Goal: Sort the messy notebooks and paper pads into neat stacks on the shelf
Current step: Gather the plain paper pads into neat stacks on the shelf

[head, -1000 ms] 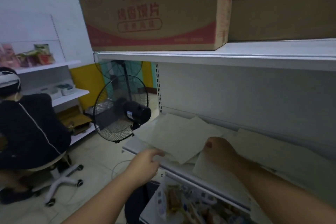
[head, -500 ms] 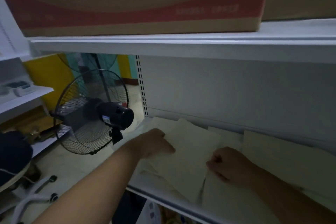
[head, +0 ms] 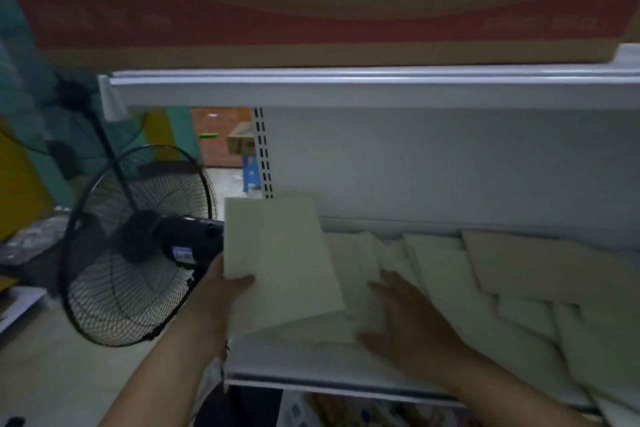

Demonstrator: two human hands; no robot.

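A pale cream paper pad [head: 280, 260] is lifted and tilted at the left end of the white shelf [head: 311, 374]. My left hand [head: 221, 298] grips its lower left edge, thumb on top. My right hand [head: 405, 322] lies flat with spread fingers on the loose pads [head: 367, 260] beside it. Several more cream pads [head: 519, 274] lie overlapping and askew along the shelf to the right.
A black standing fan [head: 138, 246] is close to the shelf's left end, almost touching the lifted pad. A cardboard box [head: 311, 3] sits on the upper shelf [head: 346, 87] overhead. Packaged goods [head: 346, 412] fill the shelf below.
My left hand has taken hold of a pad and raised it off the pile toward the left. My right hand has opened flat on the pads. The view moved closer.
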